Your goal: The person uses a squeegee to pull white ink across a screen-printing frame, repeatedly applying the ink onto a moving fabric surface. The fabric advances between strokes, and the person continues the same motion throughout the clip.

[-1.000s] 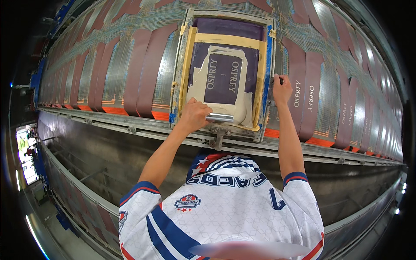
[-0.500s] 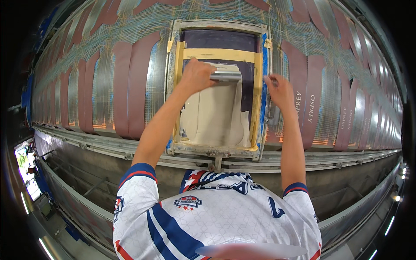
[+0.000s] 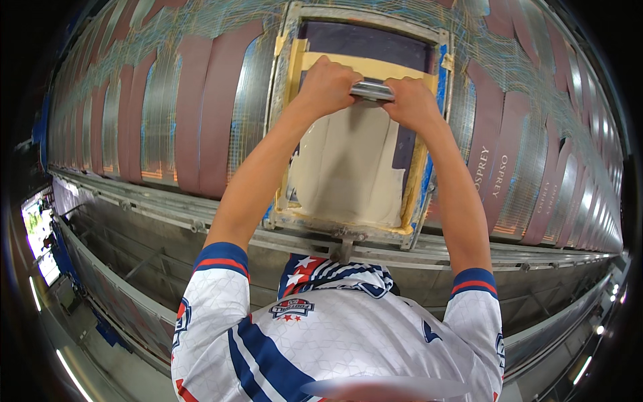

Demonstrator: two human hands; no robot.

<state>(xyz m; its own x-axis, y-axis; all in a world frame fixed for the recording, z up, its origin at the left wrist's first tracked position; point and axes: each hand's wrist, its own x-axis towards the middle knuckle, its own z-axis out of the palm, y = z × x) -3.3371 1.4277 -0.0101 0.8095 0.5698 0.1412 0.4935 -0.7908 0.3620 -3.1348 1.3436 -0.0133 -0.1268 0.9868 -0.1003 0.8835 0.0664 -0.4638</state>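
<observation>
Both my hands grip the metal bar of a squeegee, which lies crosswise near the far part of a screen printing frame. My left hand is closed round its left end, and my right hand round its right end. The squeegee's lower edge is partly hidden by my hands. Nearer me, thick pale beige ink coats the screen with streaks running toward me. Dark mesh shows beyond a strip of yellowish tape.
Maroon cut panels with pale lettering lie in rows on a long table either side of the frame. Blue tape lines the frame's right side. A metal rail runs along the table's near edge, with a bracket at the frame.
My right hand has moved from beside the frame's right edge onto the squeegee's right end. My left hand stays closed on it. The view has shifted, so the frame sits higher and farther right.
</observation>
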